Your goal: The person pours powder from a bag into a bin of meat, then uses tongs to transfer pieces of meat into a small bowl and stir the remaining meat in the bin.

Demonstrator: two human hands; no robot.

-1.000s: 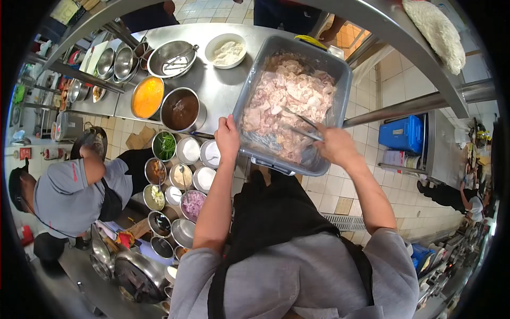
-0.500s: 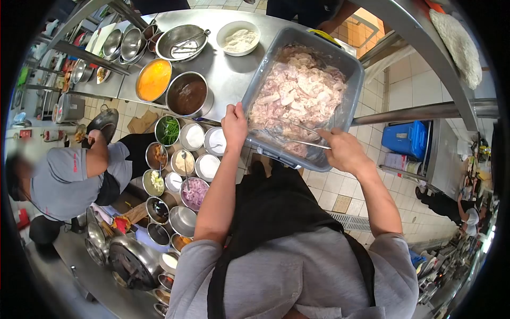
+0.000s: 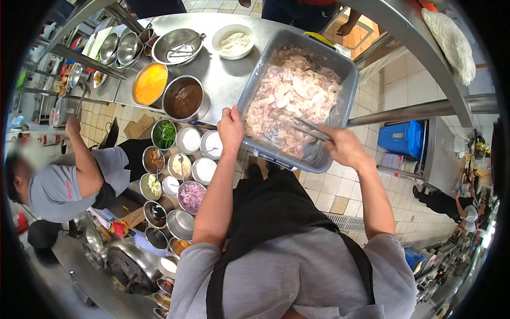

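Observation:
A large grey tub (image 3: 348, 101) stands on the steel counter's right end, holding a heap of pale raw meat pieces (image 3: 297, 90). My left hand (image 3: 230, 127) is closed on the tub's left rim near its front corner. My right hand (image 3: 346, 148) is wrapped round metal tongs (image 3: 305, 127), whose far ends reach into the meat and are blurred by motion. Left of the tub are a white bowl of pale paste (image 3: 234, 43), a pot of brown sauce (image 3: 183, 100) and a bowl of orange liquid (image 3: 150, 84).
Many small metal bowls, among them chopped greens (image 3: 164, 134) and chopped onion (image 3: 192, 195), sit left of my left forearm. A co-worker (image 3: 69, 181) stands at the far left. Steel rails (image 3: 414, 112) cross at the right, above a blue bin (image 3: 401, 142).
The tongs have shifted in the meat, their arms now closer together. The co-worker's hand at the left has moved up and away from the dark wok, now at a long handle.

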